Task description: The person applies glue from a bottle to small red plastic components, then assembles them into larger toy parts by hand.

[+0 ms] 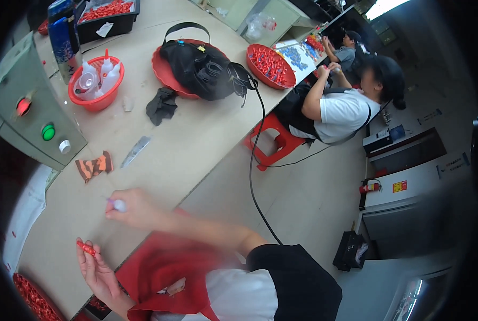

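My left hand [101, 278] is raised near the table's front edge, its fingers pinching a small shiny red piece [87, 248]. Just beyond it, my right hand [137, 209] is closed around a small white squeeze bottle [119, 205] with a thin purple-based needle tip. The tip points left, apart from the red piece. Most of the bottle is hidden inside my fist. Past my right hand on the tabletop lie an orange and brown striped cloth strip [94, 166] and a flat clear ruler-like strip [135, 151].
A grey machine box [33, 107] with buttons stands at left. Farther along are a red basket [96, 101] of bottles, a black bag [201, 69] and a red tray [271, 67] of red pieces. Another red tray [35, 299] sits lower left. A cable [252, 176] hangs off the table; co-workers sit beyond.
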